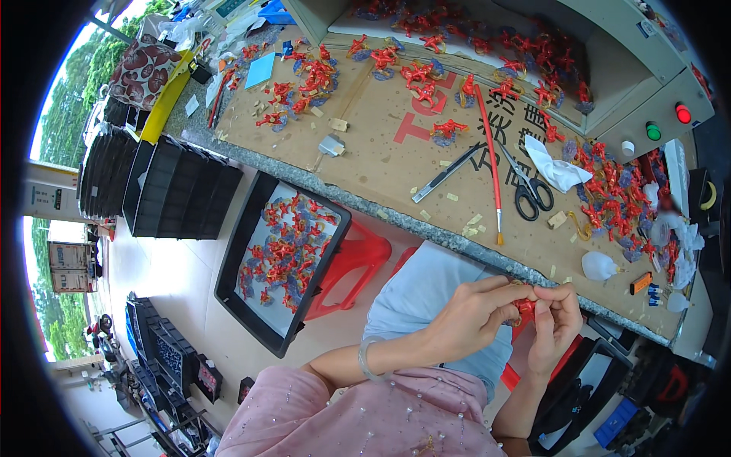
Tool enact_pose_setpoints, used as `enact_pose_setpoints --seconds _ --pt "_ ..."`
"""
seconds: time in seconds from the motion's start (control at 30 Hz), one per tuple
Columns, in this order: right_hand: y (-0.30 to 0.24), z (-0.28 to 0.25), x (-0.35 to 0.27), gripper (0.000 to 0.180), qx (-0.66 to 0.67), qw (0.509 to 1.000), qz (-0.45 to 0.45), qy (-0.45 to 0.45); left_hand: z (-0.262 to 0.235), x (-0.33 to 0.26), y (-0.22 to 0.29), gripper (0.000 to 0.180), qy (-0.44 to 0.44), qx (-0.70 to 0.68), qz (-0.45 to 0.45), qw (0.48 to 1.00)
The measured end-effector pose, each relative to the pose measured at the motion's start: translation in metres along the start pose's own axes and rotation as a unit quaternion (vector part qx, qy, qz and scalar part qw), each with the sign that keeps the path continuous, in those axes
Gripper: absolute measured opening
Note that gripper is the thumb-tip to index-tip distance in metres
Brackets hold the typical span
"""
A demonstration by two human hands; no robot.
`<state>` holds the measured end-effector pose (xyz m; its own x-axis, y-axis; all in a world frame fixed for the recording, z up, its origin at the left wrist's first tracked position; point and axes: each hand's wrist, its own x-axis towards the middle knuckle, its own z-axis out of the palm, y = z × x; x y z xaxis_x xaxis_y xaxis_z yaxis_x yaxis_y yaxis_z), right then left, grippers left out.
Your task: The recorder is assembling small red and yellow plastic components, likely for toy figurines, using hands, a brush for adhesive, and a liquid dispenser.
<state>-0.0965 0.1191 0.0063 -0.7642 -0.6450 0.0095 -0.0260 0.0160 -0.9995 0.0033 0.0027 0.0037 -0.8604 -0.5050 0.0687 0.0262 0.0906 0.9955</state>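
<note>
Close to the table's front edge, my two hands meet over a small red figurine (524, 307), partly hidden by my fingers. My left hand (476, 316), with a pale bangle at the wrist, is closed around it. The fingertips of my right hand (556, 324) pinch at its upper side, touching the left fingertips; any tiny piece between them is hidden. On the cardboard-covered table (365, 164) beyond lie black-handled scissors (529, 190), a red paintbrush (489, 152) and a utility knife (445, 175). A white squeeze bottle (600, 266) stands near my right hand.
Many red figurines with purple bases (609, 190) are heaped at right; others sit inside the grey cabinet (647, 91) and at the table's far left. A black tray (228, 266) of figurines rests over a red stool (354, 259). Black crates (183, 190) stand further left.
</note>
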Motion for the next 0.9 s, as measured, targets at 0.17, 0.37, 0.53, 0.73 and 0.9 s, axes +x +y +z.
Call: enact_pose_setpoints --seconds 0.17,0.37,0.53,0.73,0.9 --pt "-0.007 0.008 0.001 0.006 -0.039 0.997 -0.019 0.066 -0.006 0.005 0.001 0.032 0.019 -0.017 0.002 1.0" --pt "-0.052 0.019 -0.008 0.039 0.531 0.839 -0.06 -0.101 -0.029 0.016 0.003 0.03 0.075 0.049 0.016 0.996" --pt "-0.085 0.056 0.013 0.053 0.737 0.496 0.049 -0.456 -0.03 0.015 0.005 0.03 0.066 0.086 0.025 0.994" --pt "-0.091 0.052 0.007 0.051 0.762 0.418 0.064 -0.49 -0.03 0.009 0.005 0.03 0.077 0.075 0.01 0.994" --pt "-0.115 0.078 -0.024 0.051 0.946 0.302 0.043 -0.115 -0.025 0.012 0.009 0.026 0.064 0.074 0.001 0.995"
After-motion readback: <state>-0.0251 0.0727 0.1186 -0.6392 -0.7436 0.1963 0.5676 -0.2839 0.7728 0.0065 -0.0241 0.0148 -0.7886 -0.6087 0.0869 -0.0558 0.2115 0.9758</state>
